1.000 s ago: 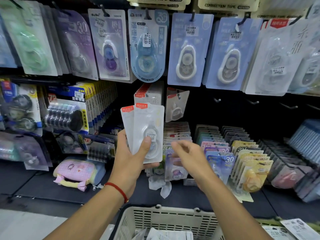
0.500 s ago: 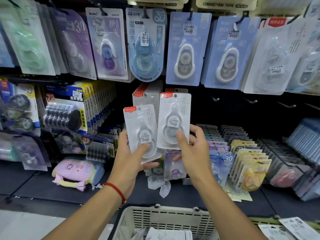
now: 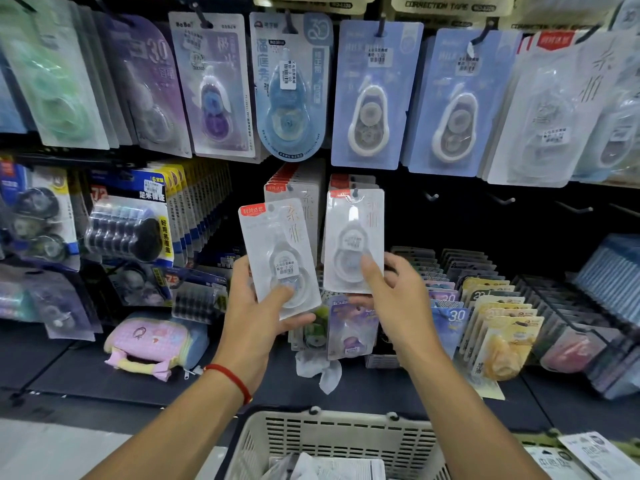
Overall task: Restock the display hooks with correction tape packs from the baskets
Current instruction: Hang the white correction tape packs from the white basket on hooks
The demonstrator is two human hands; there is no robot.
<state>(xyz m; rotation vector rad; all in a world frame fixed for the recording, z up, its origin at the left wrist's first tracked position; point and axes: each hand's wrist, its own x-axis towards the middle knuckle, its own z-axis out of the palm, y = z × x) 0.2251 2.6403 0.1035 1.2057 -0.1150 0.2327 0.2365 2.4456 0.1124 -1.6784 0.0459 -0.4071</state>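
My left hand (image 3: 254, 317) grips a white correction tape pack (image 3: 278, 256) with a red top tab, thumb across its lower front. My right hand (image 3: 389, 299) pinches a second white pack (image 3: 353, 237), held upright with its hang hole up at a display hook in front of packs of the same kind (image 3: 351, 181). A further row of the same white packs (image 3: 298, 188) hangs just left of it. A beige basket (image 3: 332, 441) with more packs stands below my arms.
Blue, purple and green tape packs (image 3: 375, 95) hang on the upper row. Bare hooks (image 3: 502, 199) stick out to the right of the white packs. Upright rows of packs (image 3: 498, 327) fill trays lower right. A pink pouch (image 3: 149, 344) lies on the dark shelf.
My right hand took one pack from the left hand's stack and raised it up and right to the hook. The left hand keeps the other pack.
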